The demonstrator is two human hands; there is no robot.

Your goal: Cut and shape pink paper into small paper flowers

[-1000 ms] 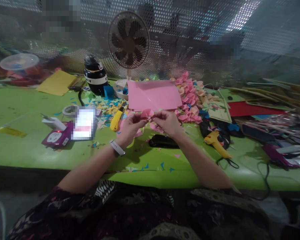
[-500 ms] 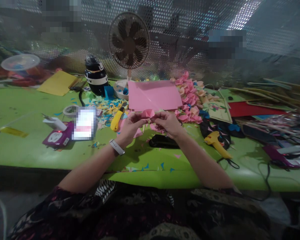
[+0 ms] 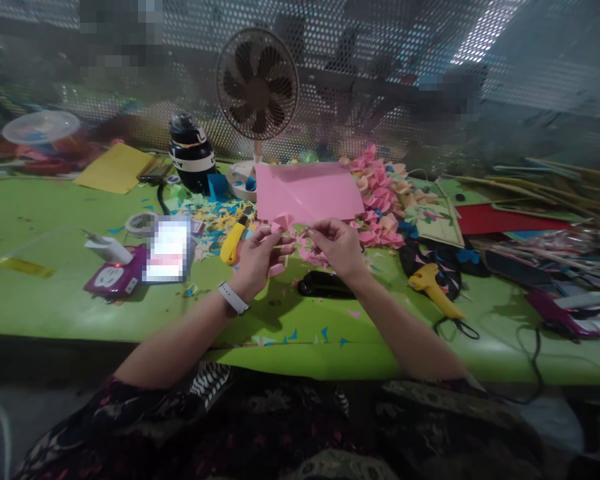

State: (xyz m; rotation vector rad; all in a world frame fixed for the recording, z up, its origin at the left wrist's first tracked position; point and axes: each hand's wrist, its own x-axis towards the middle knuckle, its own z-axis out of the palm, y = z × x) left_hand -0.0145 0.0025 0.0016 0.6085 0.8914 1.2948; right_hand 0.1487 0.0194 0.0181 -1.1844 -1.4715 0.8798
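Two hands work above the green desk [image 3: 55,300], near its front edge. The left hand [image 3: 257,257] pinches a small folded pink paper piece [image 3: 281,221]; the right hand [image 3: 336,245] pinches loosely beside it, its contents unclear. The paper looks light, thin and easily crushed, best held by its folded edges.

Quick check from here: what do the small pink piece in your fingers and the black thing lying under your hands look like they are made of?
The pink piece, pinched by the left hand, looks like thin matte paper, creased into folds. The black thing looks like glossy hard plastic, with a sheen along its top; possibly a stapler.

Green table [image 3: 55,293] — pink sheet [image 3: 307,192], black stapler [image 3: 324,285], yellow glue gun [image 3: 433,285], paper scraps [image 3: 215,220].
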